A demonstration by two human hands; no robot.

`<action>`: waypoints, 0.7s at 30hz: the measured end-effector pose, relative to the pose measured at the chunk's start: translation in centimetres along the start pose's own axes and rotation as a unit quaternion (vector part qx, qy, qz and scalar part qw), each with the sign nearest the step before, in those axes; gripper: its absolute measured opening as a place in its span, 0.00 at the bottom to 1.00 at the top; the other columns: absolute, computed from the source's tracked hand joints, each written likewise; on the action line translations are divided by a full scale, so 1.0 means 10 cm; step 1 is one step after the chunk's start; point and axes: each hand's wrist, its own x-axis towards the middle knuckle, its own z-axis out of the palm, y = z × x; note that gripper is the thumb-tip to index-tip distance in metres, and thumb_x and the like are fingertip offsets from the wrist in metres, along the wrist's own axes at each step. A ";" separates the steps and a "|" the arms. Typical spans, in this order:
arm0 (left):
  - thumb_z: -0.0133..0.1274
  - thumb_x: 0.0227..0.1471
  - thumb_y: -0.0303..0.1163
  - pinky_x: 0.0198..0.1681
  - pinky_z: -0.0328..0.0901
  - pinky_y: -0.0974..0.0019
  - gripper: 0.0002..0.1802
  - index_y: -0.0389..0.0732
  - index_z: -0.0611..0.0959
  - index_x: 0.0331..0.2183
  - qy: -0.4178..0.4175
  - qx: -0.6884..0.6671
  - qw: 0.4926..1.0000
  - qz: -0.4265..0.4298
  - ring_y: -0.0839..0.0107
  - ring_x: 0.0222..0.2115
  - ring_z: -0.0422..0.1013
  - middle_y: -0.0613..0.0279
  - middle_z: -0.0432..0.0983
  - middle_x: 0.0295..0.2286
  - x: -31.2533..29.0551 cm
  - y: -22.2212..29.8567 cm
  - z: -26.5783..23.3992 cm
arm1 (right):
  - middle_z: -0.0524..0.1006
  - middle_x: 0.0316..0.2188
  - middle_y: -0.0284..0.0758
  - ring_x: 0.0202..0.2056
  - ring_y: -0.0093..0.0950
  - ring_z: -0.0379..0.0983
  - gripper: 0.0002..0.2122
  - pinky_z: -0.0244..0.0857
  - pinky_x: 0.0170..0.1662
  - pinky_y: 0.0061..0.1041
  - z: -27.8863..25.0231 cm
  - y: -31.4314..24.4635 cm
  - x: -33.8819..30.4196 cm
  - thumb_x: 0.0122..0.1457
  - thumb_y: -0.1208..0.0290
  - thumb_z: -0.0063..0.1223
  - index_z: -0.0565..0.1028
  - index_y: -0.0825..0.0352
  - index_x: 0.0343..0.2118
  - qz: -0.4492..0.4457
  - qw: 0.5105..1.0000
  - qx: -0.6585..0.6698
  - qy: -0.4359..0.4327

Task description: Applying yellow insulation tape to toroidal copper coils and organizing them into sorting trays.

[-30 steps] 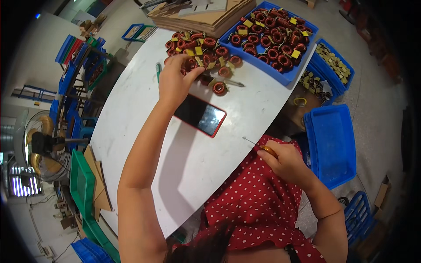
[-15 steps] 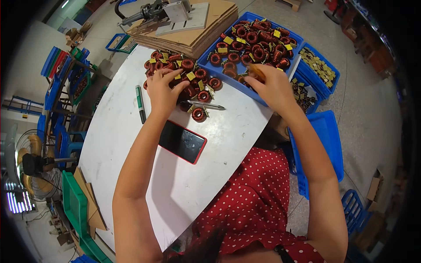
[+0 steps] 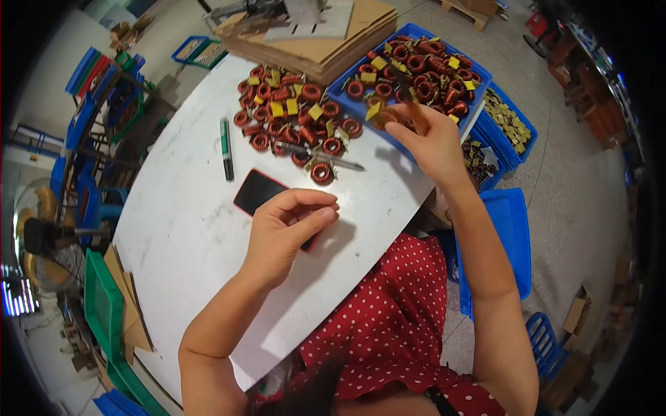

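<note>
My right hand (image 3: 436,147) is closed at the near edge of the blue tray (image 3: 350,109). Between its fingers is a copper-wound ring coil (image 3: 386,119) with a yellow tag, blurred by motion. A slim orange-brown handled tool (image 3: 419,119) also sticks up from this hand; its kind is unclear. Over the phone (image 3: 258,191) hovers my left hand (image 3: 281,232), fingers curved, thumb and forefinger tips slightly apart, nothing visible between them. Loose ring coils (image 3: 291,114) with yellow tags lie heaped on the white table, and a silver pen (image 3: 329,159) rests against the nearest ones.
A green-and-black marker (image 3: 226,149) lies left of the heap. Stacked brown boards (image 3: 333,59) carrying a metal fixture stand behind it. Blue bins (image 3: 517,149) with small yellow parts sit beyond the table's right edge. A fan (image 3: 45,239) stands at far left.
My left hand has left the coil heap and come back toward me, over the phone. My right hand has drawn slightly nearer, with a coil now showing in its fingers.
</note>
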 end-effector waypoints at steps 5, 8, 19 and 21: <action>0.57 0.47 0.27 0.47 0.69 0.53 0.26 0.36 0.67 0.47 -0.012 -0.122 0.992 -0.001 0.58 0.42 0.71 0.52 0.66 0.44 -0.33 -0.11 0.20 | 0.73 0.20 0.23 0.18 0.08 0.59 0.15 0.48 0.19 0.11 0.01 -0.33 -0.87 0.47 0.77 0.61 0.75 0.71 0.39 0.178 0.919 0.328 -0.129; 0.57 0.48 0.30 0.46 0.69 0.53 0.25 0.36 0.67 0.46 -0.030 -0.174 0.984 0.003 0.59 0.42 0.71 0.52 0.67 0.43 -0.52 -0.20 0.25 | 0.74 0.18 0.25 0.17 0.08 0.60 0.15 0.50 0.20 0.09 0.10 -0.42 -1.24 0.48 0.79 0.59 0.73 0.73 0.41 0.222 0.893 0.356 -0.163; 0.54 0.52 0.36 0.43 0.69 0.60 0.23 0.34 0.70 0.46 0.010 -0.184 0.983 -0.020 0.63 0.39 0.72 0.54 0.72 0.38 -1.11 -0.47 0.18 | 0.71 0.33 0.29 0.21 0.08 0.58 0.19 0.52 0.21 0.09 0.50 -0.38 -1.90 0.37 0.87 0.65 0.75 0.68 0.35 -0.067 0.927 0.351 -0.112; 0.57 0.49 0.37 0.43 0.68 0.61 0.28 0.33 0.69 0.49 0.000 -0.178 0.984 -0.002 0.64 0.39 0.72 0.54 0.72 0.39 -1.18 -0.48 0.18 | 0.69 0.30 0.29 0.22 0.11 0.59 0.18 0.53 0.24 0.11 0.52 -0.41 -1.94 0.37 0.86 0.66 0.73 0.67 0.34 -0.116 0.943 0.289 -0.113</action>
